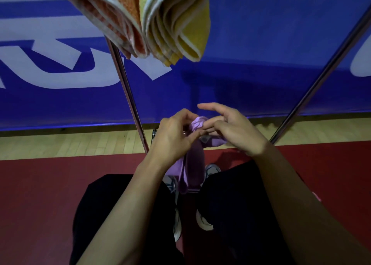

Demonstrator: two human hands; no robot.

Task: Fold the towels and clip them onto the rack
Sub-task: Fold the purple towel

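A purple towel [192, 164] hangs folded from between both hands at mid-frame. My left hand [176, 134] pinches its bunched top edge with thumb and fingers. My right hand [232, 128] holds the same top from the right, index finger stretched out above it. An orange folded towel [120, 18] and a yellow folded towel [180, 24] hang side by side at the top of the frame, above the hands. Two metal legs of the rack, the left leg [130, 96] and the right leg [321, 78], slant down on either side.
A blue banner [261, 64] with large white letters stands just beyond the rack. Below it lies a strip of wooden floor [80, 142], then a red mat [40, 194]. My dark trousers and shoes [204, 222] are under the hands.
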